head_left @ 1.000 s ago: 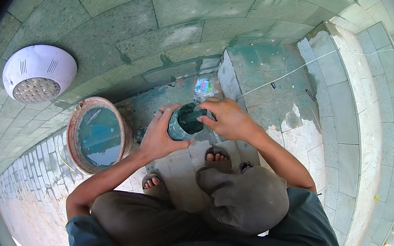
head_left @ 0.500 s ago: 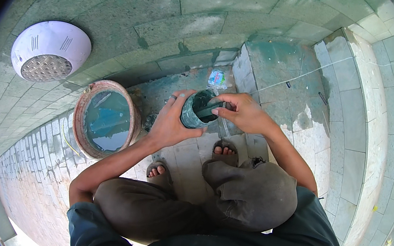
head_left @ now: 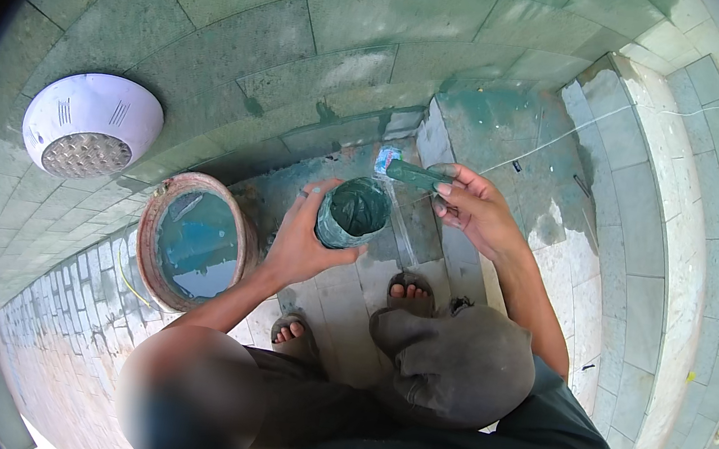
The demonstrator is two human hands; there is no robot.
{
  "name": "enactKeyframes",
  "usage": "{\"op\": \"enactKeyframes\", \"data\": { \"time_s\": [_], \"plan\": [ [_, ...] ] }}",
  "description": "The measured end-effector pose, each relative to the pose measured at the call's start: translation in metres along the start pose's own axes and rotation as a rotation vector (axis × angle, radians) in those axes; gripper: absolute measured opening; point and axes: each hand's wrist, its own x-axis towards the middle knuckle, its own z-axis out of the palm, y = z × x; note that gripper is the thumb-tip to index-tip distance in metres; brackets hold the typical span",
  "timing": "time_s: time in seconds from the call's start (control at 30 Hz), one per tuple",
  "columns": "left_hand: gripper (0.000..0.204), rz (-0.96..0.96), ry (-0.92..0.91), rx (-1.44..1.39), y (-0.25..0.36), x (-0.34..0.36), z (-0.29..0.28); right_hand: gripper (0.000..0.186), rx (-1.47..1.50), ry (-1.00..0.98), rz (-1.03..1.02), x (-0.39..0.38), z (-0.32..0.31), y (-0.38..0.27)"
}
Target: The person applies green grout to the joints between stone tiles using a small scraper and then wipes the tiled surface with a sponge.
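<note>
Now the left hand (head_left: 301, 235) is gripping a cup (head_left: 339, 231), the right hand (head_left: 475, 208) is pinching a strip (head_left: 416, 176) beside it, a bucket (head_left: 148, 238) sitting left of the cup.

A round white lamp (head_left: 93, 126) sticks out from the green stone wall (head_left: 351, 14). Below it is a pinkish bucket (head_left: 146, 237) with cloudy blue-green water inside. A thin white cord (head_left: 561, 140) stretches across the right side.
</note>
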Motion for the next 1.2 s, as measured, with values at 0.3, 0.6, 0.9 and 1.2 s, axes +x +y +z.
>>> {"op": "enactKeyframes", "data": {
  "time_s": [0.3,0.6,0.9,1.2],
  "plan": [
    [0.085,0.06,-0.113,-0.039,-0.002,-0.001,-0.001,0.021,0.329,0.069,-0.077,0.0,-0.008,0.003],
    [0.087,0.099,-0.167,-0.083,-0.009,-0.007,0.0,0.011,0.363,0.126,0.015,0.001,-0.003,0.01],
    [0.088,0.088,-0.178,-0.08,-0.015,-0.011,0.001,0.01,0.444,0.158,-0.007,0.004,-0.005,0.017],
    [0.089,0.069,-0.21,-0.127,-0.008,-0.012,-0.003,0.009,0.459,0.239,-0.123,0.012,-0.025,0.023]
  ]
}}
